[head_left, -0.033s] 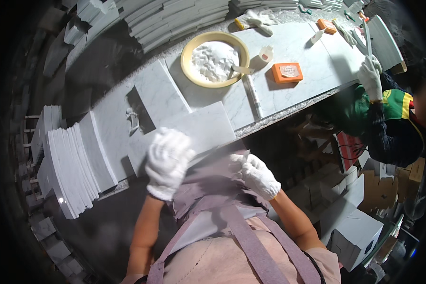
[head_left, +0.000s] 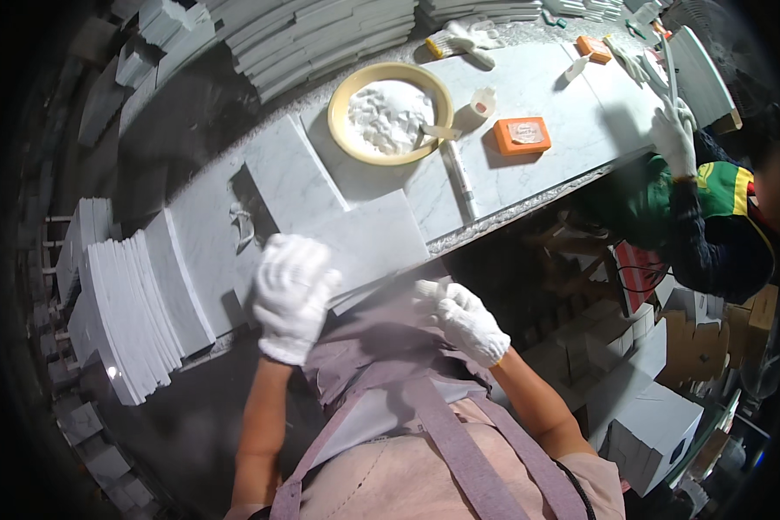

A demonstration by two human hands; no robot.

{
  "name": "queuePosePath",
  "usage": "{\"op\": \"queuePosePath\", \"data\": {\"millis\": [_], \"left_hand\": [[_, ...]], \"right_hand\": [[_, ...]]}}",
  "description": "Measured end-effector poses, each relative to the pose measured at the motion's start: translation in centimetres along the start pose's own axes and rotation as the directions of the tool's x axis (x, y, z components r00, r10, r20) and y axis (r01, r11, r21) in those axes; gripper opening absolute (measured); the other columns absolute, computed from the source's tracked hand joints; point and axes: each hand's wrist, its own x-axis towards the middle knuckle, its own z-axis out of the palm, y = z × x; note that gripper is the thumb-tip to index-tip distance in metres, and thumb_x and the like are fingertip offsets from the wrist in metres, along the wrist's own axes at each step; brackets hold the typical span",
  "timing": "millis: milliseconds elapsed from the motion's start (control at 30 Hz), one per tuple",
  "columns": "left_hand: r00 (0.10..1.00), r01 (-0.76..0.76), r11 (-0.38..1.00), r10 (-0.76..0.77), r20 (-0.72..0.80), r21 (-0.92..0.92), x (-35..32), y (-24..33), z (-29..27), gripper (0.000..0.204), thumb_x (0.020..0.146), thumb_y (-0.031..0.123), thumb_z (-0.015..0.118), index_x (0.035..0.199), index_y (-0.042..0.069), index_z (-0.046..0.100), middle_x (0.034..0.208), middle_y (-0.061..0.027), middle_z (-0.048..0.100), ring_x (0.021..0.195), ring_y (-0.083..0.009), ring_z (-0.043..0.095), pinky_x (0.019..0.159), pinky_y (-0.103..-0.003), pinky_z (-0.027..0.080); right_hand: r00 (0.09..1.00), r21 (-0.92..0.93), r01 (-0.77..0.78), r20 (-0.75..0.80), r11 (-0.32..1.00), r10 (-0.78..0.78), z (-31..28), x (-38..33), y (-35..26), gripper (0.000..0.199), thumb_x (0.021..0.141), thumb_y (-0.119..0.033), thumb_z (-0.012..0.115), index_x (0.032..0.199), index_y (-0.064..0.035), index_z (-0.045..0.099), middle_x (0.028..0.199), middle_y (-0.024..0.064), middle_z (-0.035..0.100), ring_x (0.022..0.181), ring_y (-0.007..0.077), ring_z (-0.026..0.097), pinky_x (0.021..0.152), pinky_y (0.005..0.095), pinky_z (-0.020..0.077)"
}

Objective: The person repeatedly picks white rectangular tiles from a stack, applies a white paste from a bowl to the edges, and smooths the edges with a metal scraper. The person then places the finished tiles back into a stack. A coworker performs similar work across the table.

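Observation:
My left hand [head_left: 293, 299], in a white knit glove, is closed with its fingers curled. It is over the near left corner of a pale marbled tile [head_left: 373, 236] at the bench's front edge. Whatever its fingers hold, if anything, is hidden. In front of my apron [head_left: 364, 334], my right hand [head_left: 464, 321] is also gloved and curled. Its fingertips are blurred, and I cannot make out what is between them. A second tile [head_left: 290, 169] lies just beyond the first. Behind them stands a yellow bowl [head_left: 338, 113] of white material with a flat scraper [head_left: 440, 133] in it.
Right of the bowl are a white marker-like tube [head_left: 461, 178], a small cup [head_left: 484, 101] and an orange box [head_left: 523, 136]. Stacked tiles [head_left: 134, 308] stand at the left, more [head_left: 321, 43] at the back. A co-worker's gloved hand [head_left: 674, 143] is at the far right.
My left hand has shifted a little to the left, away from the middle of the near tile. My right hand has drawn slightly left, still curled.

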Motion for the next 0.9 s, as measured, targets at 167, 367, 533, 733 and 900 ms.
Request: {"op": "queuePosePath", "data": {"millis": [167,367,533,733,900], "left_hand": [[0.908,0.316,0.937,-0.344,0.24,0.15,1.8,-5.6,-2.4,0.061,0.081,0.034,0.087,0.13,0.005,0.064,0.129,-0.0162,0.068,0.127,-0.037,0.061,0.115,-0.049,0.043],[0.598,0.514,0.844,-0.482,0.641,0.155,4.9,-7.2,-3.6,0.082,0.08,0.067,0.08,0.128,0.003,0.064,0.128,-0.0206,0.07,0.123,-0.0374,0.065,0.105,-0.046,0.049],[0.463,0.512,0.835,-0.464,0.755,0.2,5.9,-8.0,-3.7,0.083,0.078,0.074,0.077,0.118,0.002,0.067,0.111,-0.018,0.073,0.107,-0.0319,0.069,0.095,-0.043,0.051],[0.491,0.51,0.856,-0.373,0.787,0.088,2.7,-6.5,-4.7,0.068,0.094,0.069,0.065,0.091,0.001,0.064,0.078,-0.0129,0.063,0.076,-0.0242,0.057,0.074,-0.042,0.048],[0.585,0.75,0.606,-0.42,0.694,-0.266,-3.5,-2.7,-4.3,0.042,0.103,0.045,0.069,0.094,0.004,0.068,0.076,-0.0049,0.061,0.076,-0.0138,0.054,0.072,-0.034,0.048]], "right_hand": [[0.992,-0.057,0.116,0.055,0.992,-0.113,2.5,1.3,-1.5,0.05,0.104,-0.03,0.072,0.142,-0.0001,0.059,0.134,0.0092,0.067,0.126,0.0184,0.063,0.114,0.0372,0.0483],[0.977,-0.053,0.214,0.026,0.975,-0.213,2.4,3.0,-0.7,0.045,0.103,-0.033,0.072,0.131,-0.0003,0.06,0.124,0.0105,0.069,0.118,0.0191,0.066,0.11,0.036,0.0508],[0.97,0.022,0.237,0.054,0.971,-0.238,3.0,2.9,-1.2,0.042,0.105,-0.033,0.068,0.129,0.0003,0.061,0.121,0.0084,0.069,0.116,0.0148,0.066,0.109,0.0319,0.0507],[0.976,0.13,0.207,0.043,0.97,-0.214,3.8,2.3,-2.2,0.041,0.105,-0.032,0.069,0.13,0.0003,0.059,0.121,0.008,0.068,0.114,0.0149,0.066,0.106,0.0297,0.051],[0.931,0.153,0.31,0.153,0.938,-0.332,3.6,1.4,-3.6,0.043,0.103,-0.028,0.073,0.134,-0.001,0.06,0.127,0.0089,0.066,0.123,0.023,0.062,0.112,0.043,0.0483]]}}
